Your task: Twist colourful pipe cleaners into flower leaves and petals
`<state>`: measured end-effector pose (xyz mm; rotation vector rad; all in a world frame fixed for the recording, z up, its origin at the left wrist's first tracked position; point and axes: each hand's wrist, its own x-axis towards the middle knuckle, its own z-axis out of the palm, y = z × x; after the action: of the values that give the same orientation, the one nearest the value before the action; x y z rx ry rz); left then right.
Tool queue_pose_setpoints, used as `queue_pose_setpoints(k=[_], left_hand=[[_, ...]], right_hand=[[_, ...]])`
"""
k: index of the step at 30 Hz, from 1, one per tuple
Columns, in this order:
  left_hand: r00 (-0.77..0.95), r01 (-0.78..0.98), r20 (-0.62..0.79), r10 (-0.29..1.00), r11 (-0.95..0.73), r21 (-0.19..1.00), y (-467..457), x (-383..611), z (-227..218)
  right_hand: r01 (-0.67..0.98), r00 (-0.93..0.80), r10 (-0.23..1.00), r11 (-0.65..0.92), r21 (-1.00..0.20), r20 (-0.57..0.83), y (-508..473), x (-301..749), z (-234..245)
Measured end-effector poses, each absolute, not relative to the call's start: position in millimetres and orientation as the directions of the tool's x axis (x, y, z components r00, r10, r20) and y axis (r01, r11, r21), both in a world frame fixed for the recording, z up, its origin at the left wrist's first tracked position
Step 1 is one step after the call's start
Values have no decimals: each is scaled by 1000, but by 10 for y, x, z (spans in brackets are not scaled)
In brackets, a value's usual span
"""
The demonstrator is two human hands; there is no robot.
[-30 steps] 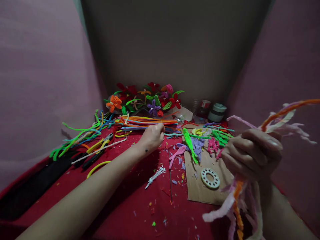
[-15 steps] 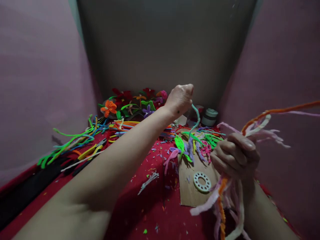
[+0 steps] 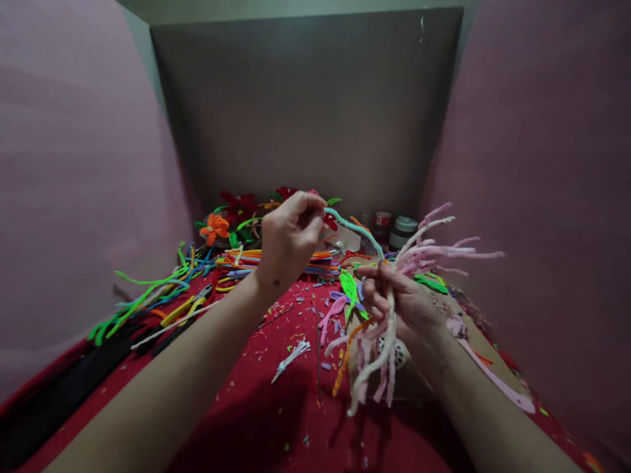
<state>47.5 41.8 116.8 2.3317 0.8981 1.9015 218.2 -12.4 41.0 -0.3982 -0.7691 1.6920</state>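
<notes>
Pipe-cleaner bundle [image 3: 419, 255]: fuzzy, pink and cream, splayed; turquoise strand [image 3: 344, 221] curved.

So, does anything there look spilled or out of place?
Yes, mostly the scraps: small coloured bits lie strewn over the red cloth, untidy beside the straight strands behind. The pink and white bunch in the right hand also looks ragged, its ends splaying unevenly. Nothing looks plainly broken.

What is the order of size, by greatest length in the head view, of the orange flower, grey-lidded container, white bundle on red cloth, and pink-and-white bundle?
1. Pink-and-white bundle, largest, though held nearer the camera
2. White bundle
3. Orange flower and grey-lidded container: too alike to rank
</notes>
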Motion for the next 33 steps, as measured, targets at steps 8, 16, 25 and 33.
queue_pose_setpoints(k=[8, 16, 25, 33], left_hand=[[435, 511, 851, 293, -859, 35, -384, 11, 699], [527, 547, 746, 407, -835, 69, -386, -198, 440], [435, 451, 418, 797, -595, 666, -534, -298, 357], [406, 311, -26, 914, -111, 944, -583, -549, 371]], right_hand=[[-868, -136, 981, -52, -494, 137, -216, 2073, 447], [-859, -144, 977, -46, -509, 155, -204, 2023, 399], [-819, -83, 994, -32, -572, 64, -198, 1979, 345], [-800, -172, 985, -150, -581, -18, -261, 1721, 335]])
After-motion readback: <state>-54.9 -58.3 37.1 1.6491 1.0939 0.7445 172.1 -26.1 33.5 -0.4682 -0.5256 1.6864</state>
